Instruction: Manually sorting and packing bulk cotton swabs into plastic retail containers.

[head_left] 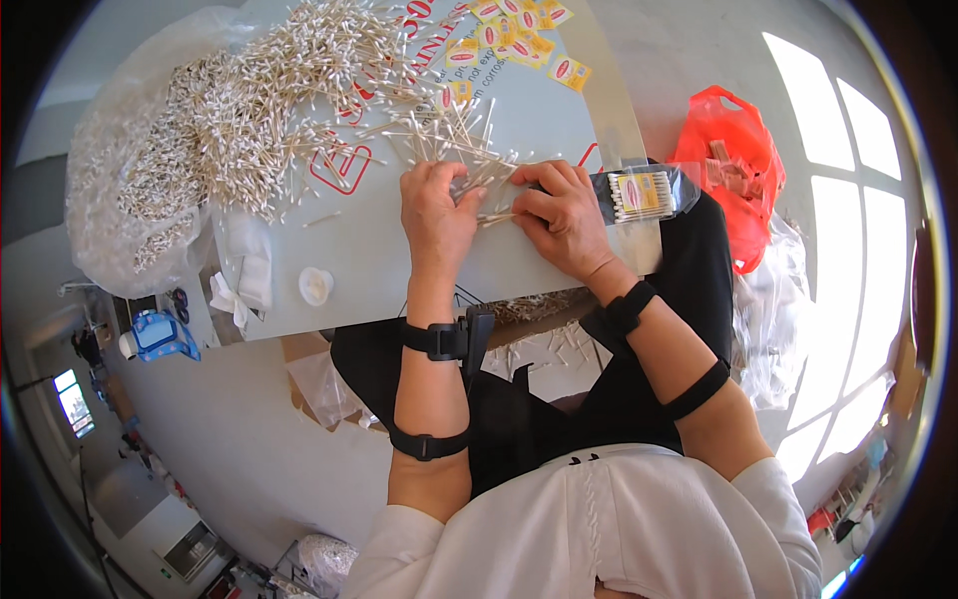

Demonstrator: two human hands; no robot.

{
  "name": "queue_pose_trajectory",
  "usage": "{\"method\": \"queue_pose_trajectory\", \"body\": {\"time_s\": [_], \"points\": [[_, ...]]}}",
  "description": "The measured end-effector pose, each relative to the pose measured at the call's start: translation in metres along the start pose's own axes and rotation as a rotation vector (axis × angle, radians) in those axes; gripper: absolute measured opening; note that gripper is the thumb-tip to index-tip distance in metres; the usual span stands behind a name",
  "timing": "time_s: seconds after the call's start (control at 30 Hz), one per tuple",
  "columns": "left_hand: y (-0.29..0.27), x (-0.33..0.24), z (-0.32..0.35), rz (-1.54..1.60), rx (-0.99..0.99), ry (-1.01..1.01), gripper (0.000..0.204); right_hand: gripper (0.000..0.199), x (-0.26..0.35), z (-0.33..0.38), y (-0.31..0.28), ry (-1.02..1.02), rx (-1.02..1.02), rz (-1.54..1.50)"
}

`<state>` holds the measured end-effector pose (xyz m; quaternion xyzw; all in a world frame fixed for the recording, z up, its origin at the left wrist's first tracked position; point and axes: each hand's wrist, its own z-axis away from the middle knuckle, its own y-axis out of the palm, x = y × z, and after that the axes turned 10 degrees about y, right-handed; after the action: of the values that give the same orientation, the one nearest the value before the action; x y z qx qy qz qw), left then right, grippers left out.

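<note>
My left hand (439, 212) is closed at the table's near side, thumb and fingers curled in. What it grips is hard to make out; something clear and shiny shows by its fingertips. Facing it, my right hand (564, 215) is closed with its fingertips on a few cotton swabs (493, 217) between the hands. Just beyond the fingers lie scattered loose swabs (454, 130). Right of my right hand, a clear plastic pack (649, 195) holds a row of swabs with a yellow card, at the table's right edge.
A large heap of cotton swabs (249, 120) spills from a clear bag (95, 190) at the left. Yellow cards (519, 40) lie at the far side. A small white cup (315, 286) stands near the front edge. A red plastic bag (733, 150) sits beyond the right edge.
</note>
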<state>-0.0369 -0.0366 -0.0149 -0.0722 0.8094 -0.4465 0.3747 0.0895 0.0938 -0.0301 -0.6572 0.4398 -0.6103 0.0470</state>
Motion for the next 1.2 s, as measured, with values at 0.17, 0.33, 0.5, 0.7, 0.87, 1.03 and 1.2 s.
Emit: {"method": "queue_pose_trajectory", "body": {"time_s": [0.17, 0.33, 0.5, 0.7, 0.87, 1.03, 1.2], "points": [[0.001, -0.001, 0.016, -0.008, 0.025, 0.078, 0.025, 0.011, -0.002, 0.001, -0.001, 0.03, 0.039, -0.016], [-0.001, 0.0, 0.012, 0.039, -0.087, 0.088, 0.033, 0.018, 0.001, 0.004, -0.002, 0.156, -0.054, -0.327], [-0.007, -0.003, 0.001, -0.04, 0.01, 0.237, 0.046, 0.024, -0.007, -0.017, -0.013, 0.333, -0.048, -0.294], [0.01, -0.028, 0.031, -0.318, 0.234, 0.178, 0.07, 0.018, -0.021, -0.038, -0.025, 0.108, 0.076, 0.179], [0.023, -0.035, 0.055, -0.315, 0.222, 0.138, 0.075, 0.018, -0.025, -0.038, -0.034, 0.001, 0.192, 0.24], [0.026, -0.036, 0.059, -0.3, 0.195, 0.118, 0.074, 0.018, -0.023, -0.034, -0.039, -0.053, 0.202, 0.209], [0.029, -0.033, 0.051, -0.28, 0.184, 0.145, 0.072, 0.018, -0.024, -0.037, -0.033, -0.109, 0.207, 0.239]]}}
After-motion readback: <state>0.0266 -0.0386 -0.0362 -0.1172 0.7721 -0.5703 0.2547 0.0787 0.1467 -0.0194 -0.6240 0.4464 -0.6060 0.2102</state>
